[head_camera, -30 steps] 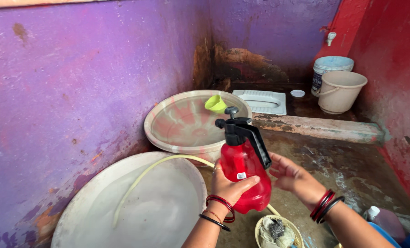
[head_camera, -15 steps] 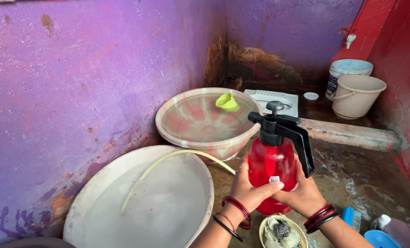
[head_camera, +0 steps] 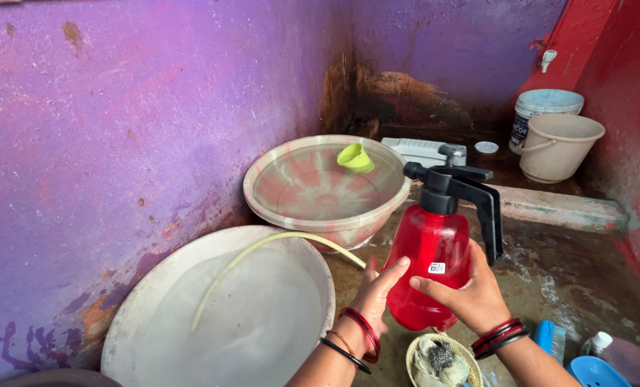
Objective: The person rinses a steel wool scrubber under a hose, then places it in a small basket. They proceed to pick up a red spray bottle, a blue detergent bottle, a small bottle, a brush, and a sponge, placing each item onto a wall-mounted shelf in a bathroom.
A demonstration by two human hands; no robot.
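Note:
A red pump spray bottle (head_camera: 431, 251) with a black trigger head (head_camera: 457, 188) stands upright in the air, low in the middle of the head view. My right hand (head_camera: 470, 295) grips its lower right side. My left hand (head_camera: 378, 290) is beside the bottle's left flank with fingers spread, only a fingertip touching it. Both wrists wear red and black bangles. Directly under the bottle is a small bowl (head_camera: 414, 350) holding scrub pads.
A large white basin (head_camera: 141, 315) of water with a pale hose (head_camera: 262, 247) lies at left. Behind it is a marbled basin (head_camera: 262, 172) with a green funnel (head_camera: 354, 158). At back right are a squat toilet pan (head_camera: 424, 149) and two buckets (head_camera: 560, 147). At bottom right: blue brush (head_camera: 545, 337), pink bottle (head_camera: 617, 355).
The bottle went from my left hand's grip into my right hand and shifted right. My left hand has opened and now only brushes its side.

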